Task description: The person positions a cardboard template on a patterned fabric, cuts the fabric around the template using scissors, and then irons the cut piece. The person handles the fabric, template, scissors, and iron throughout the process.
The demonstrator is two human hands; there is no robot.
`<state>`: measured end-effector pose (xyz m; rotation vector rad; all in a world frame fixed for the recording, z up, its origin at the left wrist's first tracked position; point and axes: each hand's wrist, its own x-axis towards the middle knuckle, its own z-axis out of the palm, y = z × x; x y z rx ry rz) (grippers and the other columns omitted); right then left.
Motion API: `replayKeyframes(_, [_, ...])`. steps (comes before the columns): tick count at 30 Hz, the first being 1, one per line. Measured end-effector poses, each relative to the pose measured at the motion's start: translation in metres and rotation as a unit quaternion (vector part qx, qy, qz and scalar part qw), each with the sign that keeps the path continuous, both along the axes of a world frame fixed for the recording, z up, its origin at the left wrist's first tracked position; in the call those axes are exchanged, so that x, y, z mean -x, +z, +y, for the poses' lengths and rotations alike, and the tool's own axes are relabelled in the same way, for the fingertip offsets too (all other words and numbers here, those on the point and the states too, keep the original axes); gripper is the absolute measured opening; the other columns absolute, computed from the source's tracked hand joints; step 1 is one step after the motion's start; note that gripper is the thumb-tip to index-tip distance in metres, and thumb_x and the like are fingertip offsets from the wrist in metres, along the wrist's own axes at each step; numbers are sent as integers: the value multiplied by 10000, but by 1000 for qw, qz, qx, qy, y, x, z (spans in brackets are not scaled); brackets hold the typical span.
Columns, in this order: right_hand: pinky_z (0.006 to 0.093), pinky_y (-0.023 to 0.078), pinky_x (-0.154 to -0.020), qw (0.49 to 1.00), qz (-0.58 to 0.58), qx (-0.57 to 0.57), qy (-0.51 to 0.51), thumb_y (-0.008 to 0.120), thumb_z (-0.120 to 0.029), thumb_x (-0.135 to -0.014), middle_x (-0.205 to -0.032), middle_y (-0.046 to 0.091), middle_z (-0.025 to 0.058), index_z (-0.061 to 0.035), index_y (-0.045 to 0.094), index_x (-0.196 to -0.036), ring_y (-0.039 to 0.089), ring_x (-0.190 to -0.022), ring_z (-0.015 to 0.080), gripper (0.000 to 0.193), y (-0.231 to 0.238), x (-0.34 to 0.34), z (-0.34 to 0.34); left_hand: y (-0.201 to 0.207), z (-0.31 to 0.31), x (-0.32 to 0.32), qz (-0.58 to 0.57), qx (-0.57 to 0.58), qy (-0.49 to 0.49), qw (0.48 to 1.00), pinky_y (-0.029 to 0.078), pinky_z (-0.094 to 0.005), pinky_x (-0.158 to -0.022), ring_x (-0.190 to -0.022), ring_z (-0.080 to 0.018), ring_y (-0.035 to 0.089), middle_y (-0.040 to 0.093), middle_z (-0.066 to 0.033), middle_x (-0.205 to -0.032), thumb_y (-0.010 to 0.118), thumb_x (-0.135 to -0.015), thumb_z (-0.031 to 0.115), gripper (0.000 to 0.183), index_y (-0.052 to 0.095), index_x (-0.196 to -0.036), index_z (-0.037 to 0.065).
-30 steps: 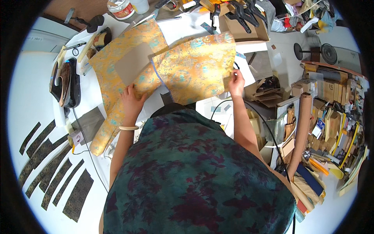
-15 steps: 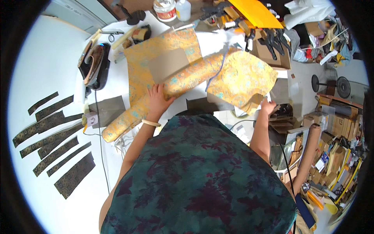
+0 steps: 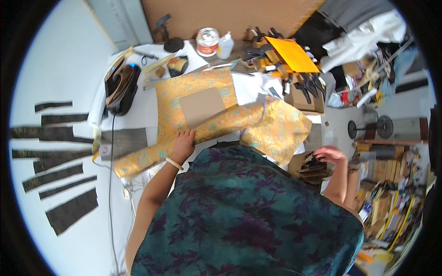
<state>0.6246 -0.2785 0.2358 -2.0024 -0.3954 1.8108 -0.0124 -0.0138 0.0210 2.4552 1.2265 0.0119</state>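
My left hand [image 3: 184, 143] lies over a roll of yellow patterned fabric [image 3: 223, 120], its fingers stretched across the top. A pale bangle [image 3: 174, 163] circles that wrist. The roll slants over the worktable, and its loose end [image 3: 282, 131] spreads out on the right. Beyond the roll, a piece of the same fabric [image 3: 168, 99] lies flat with a brown board [image 3: 201, 106] on top. Off to the right, apart from the fabric, my right hand [image 3: 330, 154] hovers over dark scraps [image 3: 309, 168]. Its fingers are spread, with nothing visible in them.
A dark iron [image 3: 123, 89] stands at the left, its cord [image 3: 112, 184] running down. A jar [image 3: 207, 42] and a squeeze bottle [image 3: 225, 45] stand at the back. Clamps [image 3: 311, 86] lie near a yellow panel [image 3: 292, 54]. Dark patterned strips [image 3: 60, 165] line the left; a fan [image 3: 384, 125] stands right.
My right hand has let go of the white edge by the fabric's loose end and moved right and nearer. The left hand stays on the roll. The view has shifted.
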Motion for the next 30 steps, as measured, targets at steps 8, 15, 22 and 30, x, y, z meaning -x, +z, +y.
replayKeyframes(8, [244,520,-686,920,-61,-340,186,745,-127,-949,-854,697,24,-25,687,-971,641,-756,104,120,-163,268,312,-19,-52,13,-57,-145,-1,988,393,-474,-1120,-1301,-365,530,585,-190,-1339,631,-823,117,510,565,-1322,33])
replayKeyframes(15, [431,481,-1059,733,-312,-473,375,771,-199,-872,-1357,608,164,-80,638,-1309,572,-1260,369,473,-204,326,344,-20,-43,6,-118,-75,58,989,381,-496,-1140,-1322,-419,502,567,-215,-1371,612,-786,18,541,573,-1325,40])
replayKeyframes(22, [569,327,-1147,642,-758,-44,-107,610,-378,-995,-1474,468,278,-60,469,-1489,445,-1342,466,605,-254,127,85,-8,-24,-14,-121,-55,72,988,358,-499,-1150,-1300,-394,516,597,-167,-1302,675,-657,-32,589,611,-1235,62])
replayKeyframes(30, [425,238,-1262,757,-548,-162,-317,491,-251,-1055,-1690,247,229,-46,382,-1575,255,-1563,379,569,-350,196,34,-21,-19,-10,24,-48,26,998,389,-491,-1090,-1286,-371,527,576,-122,-1374,785,-690,136,705,557,-1357,118])
